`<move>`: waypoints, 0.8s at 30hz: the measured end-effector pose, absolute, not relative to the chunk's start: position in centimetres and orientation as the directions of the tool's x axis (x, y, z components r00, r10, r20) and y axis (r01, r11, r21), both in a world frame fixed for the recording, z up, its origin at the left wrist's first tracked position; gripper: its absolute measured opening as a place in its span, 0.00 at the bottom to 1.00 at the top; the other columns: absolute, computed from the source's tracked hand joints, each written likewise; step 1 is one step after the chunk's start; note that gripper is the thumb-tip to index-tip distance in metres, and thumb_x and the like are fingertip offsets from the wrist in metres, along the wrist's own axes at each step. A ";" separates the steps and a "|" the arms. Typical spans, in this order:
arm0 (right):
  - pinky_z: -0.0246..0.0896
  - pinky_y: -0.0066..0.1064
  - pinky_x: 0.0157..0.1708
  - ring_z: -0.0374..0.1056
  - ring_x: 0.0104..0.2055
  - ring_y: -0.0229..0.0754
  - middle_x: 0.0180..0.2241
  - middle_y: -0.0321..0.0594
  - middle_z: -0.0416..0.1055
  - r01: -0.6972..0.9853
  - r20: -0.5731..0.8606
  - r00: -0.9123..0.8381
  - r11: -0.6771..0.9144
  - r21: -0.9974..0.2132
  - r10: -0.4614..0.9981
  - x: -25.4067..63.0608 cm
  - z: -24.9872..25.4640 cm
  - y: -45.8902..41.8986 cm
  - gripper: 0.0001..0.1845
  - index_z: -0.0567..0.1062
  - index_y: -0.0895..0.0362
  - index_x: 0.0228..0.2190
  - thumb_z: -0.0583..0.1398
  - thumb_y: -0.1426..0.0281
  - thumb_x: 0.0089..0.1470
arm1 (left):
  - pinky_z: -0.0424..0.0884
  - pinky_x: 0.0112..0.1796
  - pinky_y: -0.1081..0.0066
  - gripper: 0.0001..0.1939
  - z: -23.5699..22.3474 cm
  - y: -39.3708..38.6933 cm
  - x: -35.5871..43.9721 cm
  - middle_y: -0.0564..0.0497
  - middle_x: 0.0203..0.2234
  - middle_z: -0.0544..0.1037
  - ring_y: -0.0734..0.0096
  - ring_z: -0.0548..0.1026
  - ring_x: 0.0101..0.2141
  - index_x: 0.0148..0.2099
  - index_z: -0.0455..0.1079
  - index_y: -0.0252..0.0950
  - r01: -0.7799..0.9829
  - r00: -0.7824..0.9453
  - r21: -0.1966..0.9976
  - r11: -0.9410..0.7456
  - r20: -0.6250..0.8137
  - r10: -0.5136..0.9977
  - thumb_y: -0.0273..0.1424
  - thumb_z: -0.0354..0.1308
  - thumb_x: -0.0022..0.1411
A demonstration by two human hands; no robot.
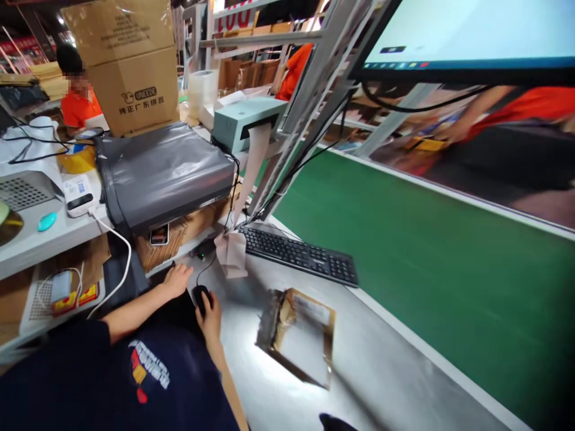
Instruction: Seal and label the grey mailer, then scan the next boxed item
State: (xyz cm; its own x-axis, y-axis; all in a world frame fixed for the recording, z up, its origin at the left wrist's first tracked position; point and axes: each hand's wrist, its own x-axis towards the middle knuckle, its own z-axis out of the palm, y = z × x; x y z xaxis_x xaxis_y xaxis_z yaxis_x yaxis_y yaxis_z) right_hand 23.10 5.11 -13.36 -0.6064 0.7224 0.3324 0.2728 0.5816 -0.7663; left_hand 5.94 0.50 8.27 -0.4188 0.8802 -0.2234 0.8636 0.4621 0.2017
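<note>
My right hand (211,320) rests over a black computer mouse (202,299) on the metal table (251,383), fingers curved round it. Just left of it, my left hand (178,281) lies at the table's near edge with its fingers stretched out; nothing can be made out in it. A brown cardboard parcel (327,344) with a white surface and dark tape along one side lies to the right of the mouse. Beyond it is a black keyboard (299,254). A paper strip (231,254) hangs from a grey-green label printer (249,117) down to the table.
A green conveyor belt (404,251) runs along the right. Above it hangs a monitor (471,36). At left, a shelf (27,248) carries a white device (78,194) with a cable, a grey plastic-wrapped package (166,167) and a tall carton (130,72). People in orange are beyond.
</note>
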 end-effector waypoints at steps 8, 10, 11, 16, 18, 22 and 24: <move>0.65 0.67 0.60 0.68 0.60 0.65 0.59 0.54 0.69 0.221 0.236 -0.512 0.392 -0.893 0.826 23.3 -9.6 5.2 0.24 0.79 0.51 0.53 0.58 0.58 0.59 | 0.71 0.59 0.44 0.35 4.4 -0.5 6.6 0.33 0.52 0.80 0.39 0.77 0.56 0.65 0.71 0.33 0.782 -0.470 0.225 0.581 -0.398 0.788 0.31 0.69 0.54; 0.64 0.66 0.61 0.67 0.61 0.65 0.59 0.52 0.69 0.222 0.216 -0.513 0.371 -0.901 0.831 23.4 -8.8 5.2 0.21 0.79 0.49 0.52 0.59 0.58 0.59 | 0.72 0.57 0.44 0.38 4.1 -0.8 6.6 0.35 0.47 0.82 0.39 0.80 0.52 0.66 0.70 0.33 0.763 -0.477 0.239 0.600 -0.417 0.773 0.32 0.71 0.53; 0.64 0.65 0.61 0.67 0.61 0.65 0.59 0.51 0.69 0.227 0.209 -0.518 0.369 -0.901 0.829 23.4 -8.5 5.2 0.21 0.79 0.48 0.51 0.58 0.58 0.60 | 0.73 0.56 0.44 0.37 4.1 -0.8 6.6 0.37 0.44 0.83 0.40 0.81 0.50 0.65 0.72 0.33 0.755 -0.479 0.248 0.608 -0.425 0.768 0.32 0.72 0.52; 0.63 0.65 0.63 0.67 0.62 0.64 0.60 0.50 0.67 0.284 0.168 -0.548 0.371 -0.884 0.820 23.7 -7.4 5.1 0.21 0.76 0.47 0.52 0.56 0.58 0.60 | 0.73 0.58 0.54 0.17 5.7 -0.3 6.4 0.40 0.46 0.82 0.48 0.80 0.53 0.54 0.79 0.37 0.739 -0.496 0.311 0.597 -0.347 0.796 0.27 0.59 0.65; 0.62 0.64 0.64 0.65 0.63 0.65 0.61 0.51 0.66 0.295 0.150 -0.559 0.365 -0.883 0.815 23.8 -7.3 5.2 0.22 0.76 0.48 0.53 0.55 0.58 0.60 | 0.71 0.60 0.56 0.19 7.3 -0.5 5.7 0.41 0.53 0.80 0.52 0.77 0.57 0.59 0.77 0.39 0.729 -0.557 0.327 0.601 -0.226 0.799 0.29 0.52 0.71; 0.63 0.61 0.64 0.66 0.63 0.65 0.60 0.53 0.66 0.314 0.158 -0.562 0.387 -0.867 0.812 23.9 -7.8 5.2 0.23 0.76 0.50 0.53 0.55 0.58 0.60 | 0.70 0.61 0.53 0.23 11.4 -1.9 1.9 0.40 0.57 0.77 0.51 0.75 0.59 0.66 0.72 0.41 0.687 -0.719 0.310 0.657 0.160 0.676 0.34 0.52 0.72; 0.64 0.61 0.63 0.67 0.62 0.64 0.59 0.52 0.67 0.333 0.158 -0.555 0.392 -0.858 0.817 23.9 -8.1 5.2 0.23 0.76 0.49 0.53 0.56 0.59 0.59 | 0.70 0.61 0.52 0.24 13.2 -2.4 -0.5 0.37 0.58 0.78 0.47 0.75 0.60 0.65 0.72 0.39 0.621 -0.784 0.296 0.726 0.247 0.570 0.37 0.56 0.71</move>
State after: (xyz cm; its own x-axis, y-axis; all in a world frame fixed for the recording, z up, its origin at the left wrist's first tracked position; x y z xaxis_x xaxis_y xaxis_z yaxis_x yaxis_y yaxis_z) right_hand 23.91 5.25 -8.09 -0.5546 0.8169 0.1585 0.3328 0.3923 -0.8575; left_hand -0.54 -2.40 13.17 -0.7839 0.5698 0.2466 0.6208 0.7261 0.2957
